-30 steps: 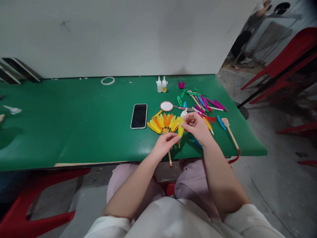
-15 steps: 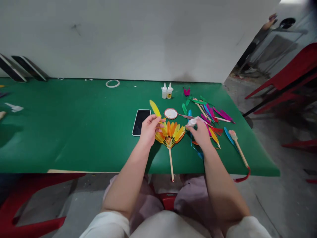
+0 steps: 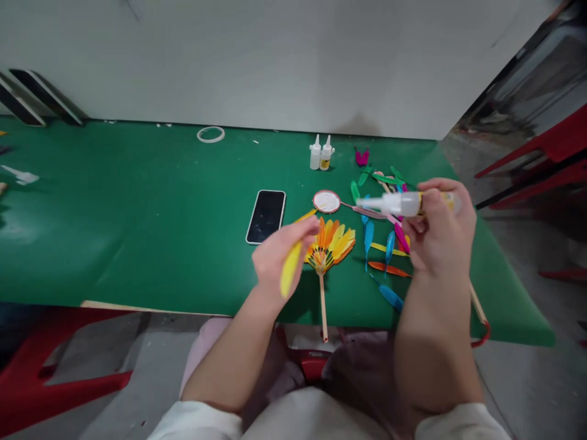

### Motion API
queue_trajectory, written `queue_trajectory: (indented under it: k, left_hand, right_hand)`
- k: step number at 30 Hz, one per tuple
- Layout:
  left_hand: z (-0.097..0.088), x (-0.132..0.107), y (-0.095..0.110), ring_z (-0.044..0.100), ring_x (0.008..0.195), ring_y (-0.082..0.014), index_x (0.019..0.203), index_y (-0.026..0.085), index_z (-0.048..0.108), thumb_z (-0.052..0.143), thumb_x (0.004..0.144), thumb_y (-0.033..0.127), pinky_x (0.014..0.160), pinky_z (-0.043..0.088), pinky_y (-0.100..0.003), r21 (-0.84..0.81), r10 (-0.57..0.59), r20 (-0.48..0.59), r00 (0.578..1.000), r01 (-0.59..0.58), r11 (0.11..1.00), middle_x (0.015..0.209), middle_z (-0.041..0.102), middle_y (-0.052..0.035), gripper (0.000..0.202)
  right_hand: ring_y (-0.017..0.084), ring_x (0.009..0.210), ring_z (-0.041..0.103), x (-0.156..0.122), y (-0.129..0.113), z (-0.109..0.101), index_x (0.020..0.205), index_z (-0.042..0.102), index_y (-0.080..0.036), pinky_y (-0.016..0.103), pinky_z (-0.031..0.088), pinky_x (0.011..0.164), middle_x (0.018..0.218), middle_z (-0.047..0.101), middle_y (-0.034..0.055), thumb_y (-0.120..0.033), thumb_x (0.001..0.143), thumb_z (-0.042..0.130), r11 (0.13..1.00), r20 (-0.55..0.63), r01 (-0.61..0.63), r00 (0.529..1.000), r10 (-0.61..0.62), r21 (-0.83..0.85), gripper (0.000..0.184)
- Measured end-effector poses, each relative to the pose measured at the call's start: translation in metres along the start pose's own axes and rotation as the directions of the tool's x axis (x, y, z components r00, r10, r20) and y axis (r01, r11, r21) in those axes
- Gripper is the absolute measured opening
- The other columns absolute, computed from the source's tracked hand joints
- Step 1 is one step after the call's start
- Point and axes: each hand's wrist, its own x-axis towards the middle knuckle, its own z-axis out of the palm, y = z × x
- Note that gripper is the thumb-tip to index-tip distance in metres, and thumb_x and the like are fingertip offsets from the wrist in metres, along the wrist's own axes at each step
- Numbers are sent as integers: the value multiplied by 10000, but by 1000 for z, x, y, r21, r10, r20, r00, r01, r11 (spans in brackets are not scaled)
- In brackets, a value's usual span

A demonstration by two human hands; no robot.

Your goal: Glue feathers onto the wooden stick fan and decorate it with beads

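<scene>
head view | left hand (image 3: 279,253) pinched on yellow feather (image 3: 290,269) above tabletop (image 3: 137,214) edge | right hand (image 3: 440,235) clamped on glue bottle (image 3: 403,203), raised over loose feathers (image 3: 387,247) | feather fan (image 3: 331,241), phone (image 3: 266,216) on green cover | white wall (image 3: 275,55) behind, red chairs (image 3: 550,146) right

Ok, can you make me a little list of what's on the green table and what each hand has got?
left hand: pinches a yellow feather, blurred
right hand: closed grip on a white glue bottle, held sideways, nozzle pointing left
feather fan: orange and yellow, on a wooden stick, lying on the green table between the hands
loose feathers: blue, pink, orange, green, right of the fan
phone: screen dark, left of the fan
two small bottles: upright near the wall
white ring: far edge of the table
</scene>
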Motion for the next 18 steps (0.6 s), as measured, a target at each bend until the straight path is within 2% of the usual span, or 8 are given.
queue_trajectory:
  k: [2,4,6,7,9,12,14,18]
  left_hand:
    - [6,-8,8,648,925,-123,1131,144,572,506,835,81,799,557,-226,76,219,206,954,-239,968,1099,653,-83,310]
    - [15,-14,15,595,1056,-147,1151,95,549,501,833,67,883,526,-239,68,360,394,846,-417,906,1171,613,-120,323]
    - [24,-18,23,560,1113,-163,1124,72,557,508,829,73,929,501,-257,31,431,503,749,-514,857,1166,616,-119,300]
    - [29,-20,26,561,1112,-163,1105,72,567,511,826,74,938,496,-261,18,447,529,721,-536,844,1151,627,-109,284]
    - [37,-23,30,579,1086,-155,1078,77,580,510,825,78,936,499,-261,-1,456,550,700,-546,838,1129,641,-91,263]
    - [43,-25,32,593,1062,-157,1062,73,588,474,841,85,928,507,-268,-43,455,562,691,-526,850,1120,647,-89,249]
    - [44,-27,32,591,1065,-158,1059,77,590,442,852,88,929,506,-269,-62,449,563,694,-507,860,1116,649,-86,255]
    - [43,-32,31,564,1101,-139,1078,106,582,381,880,105,959,481,-262,-72,426,547,720,-467,881,1131,644,-65,282]
  right_hand:
    - [50,338,286,1,1,-7,689,591,-210,186,184,260,457,378,-80,-456,644,685,987,-50,-40,998,48,159,267]
    - [67,363,342,4,-1,-14,645,562,-209,200,232,272,467,386,-72,-546,622,656,952,-54,-75,994,95,297,350]
    - [81,411,411,7,-6,-19,594,520,-214,221,347,340,481,395,-66,-592,632,606,902,-28,-116,990,140,415,390]
    - [88,442,447,8,-8,-22,562,491,-214,238,409,402,484,402,-63,-598,649,577,875,-21,-129,987,157,467,403]
    - [106,545,543,9,-11,-26,533,455,-212,280,498,564,515,457,-54,-581,685,526,816,-21,-146,981,190,560,405]
    - [109,639,600,6,-14,-27,544,457,-223,330,507,781,527,509,-62,-511,738,504,762,2,-207,965,261,613,350]
    - [98,544,560,3,-15,-25,553,470,-243,349,499,813,457,453,-82,-505,743,526,763,67,-282,951,300,582,329]
    - [91,408,448,1,-8,-19,531,468,-254,365,518,728,401,373,-95,-573,690,579,778,227,-368,930,291,509,373]
